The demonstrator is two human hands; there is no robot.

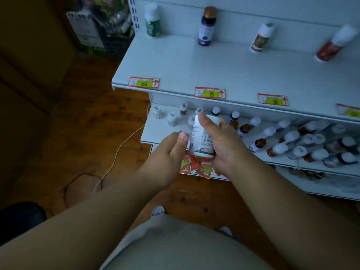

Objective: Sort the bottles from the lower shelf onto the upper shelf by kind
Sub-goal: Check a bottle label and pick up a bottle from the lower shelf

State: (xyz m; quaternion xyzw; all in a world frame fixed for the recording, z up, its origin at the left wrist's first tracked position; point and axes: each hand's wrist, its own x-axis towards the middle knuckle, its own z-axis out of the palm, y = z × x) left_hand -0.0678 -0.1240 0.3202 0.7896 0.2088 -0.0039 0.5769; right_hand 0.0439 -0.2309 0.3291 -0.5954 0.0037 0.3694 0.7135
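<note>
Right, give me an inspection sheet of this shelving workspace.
Surface: upper shelf white, price tags on its front edge.
Job's things: four bottles stand apart on the upper shelf; many bottles crowd the lower shelf.
Clutter: red sachets below the lower shelf.
Hands: right hand grips a white bottle; left hand beside it, thumb near the bottle.
Cables: white cable trails to the floor.
Surroundings: wooden floor, stacked boxes at the back.

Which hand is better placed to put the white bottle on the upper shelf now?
The right hand. Its fingers and thumb already grip the white bottle, so it need only lift to the upper shelf. The left hand sits beside the bottle with its thumb near it and does not seem to hold it.
</note>
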